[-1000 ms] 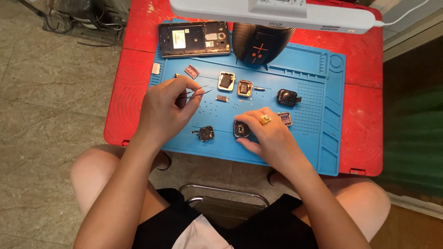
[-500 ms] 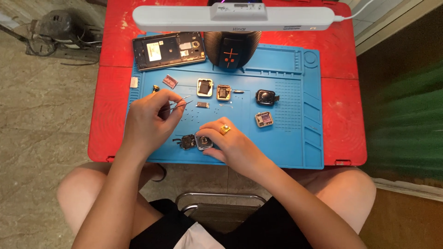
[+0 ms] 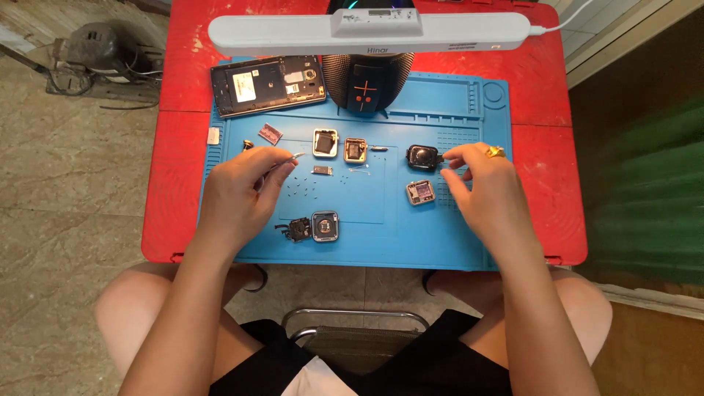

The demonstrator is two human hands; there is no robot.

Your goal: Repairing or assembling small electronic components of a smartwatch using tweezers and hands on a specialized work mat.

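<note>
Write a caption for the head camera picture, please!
Left hand holds tweezers over a blue mat; right hand touches a black watch part.

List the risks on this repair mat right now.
1. The tiny loose screws lie unboxed just beside the left hand, which holds tweezers; a brush of the hand could scatter them.
2. The right hand reaches for the black watch module; its wrist passes near the small square watch case and might nudge it.
</note>
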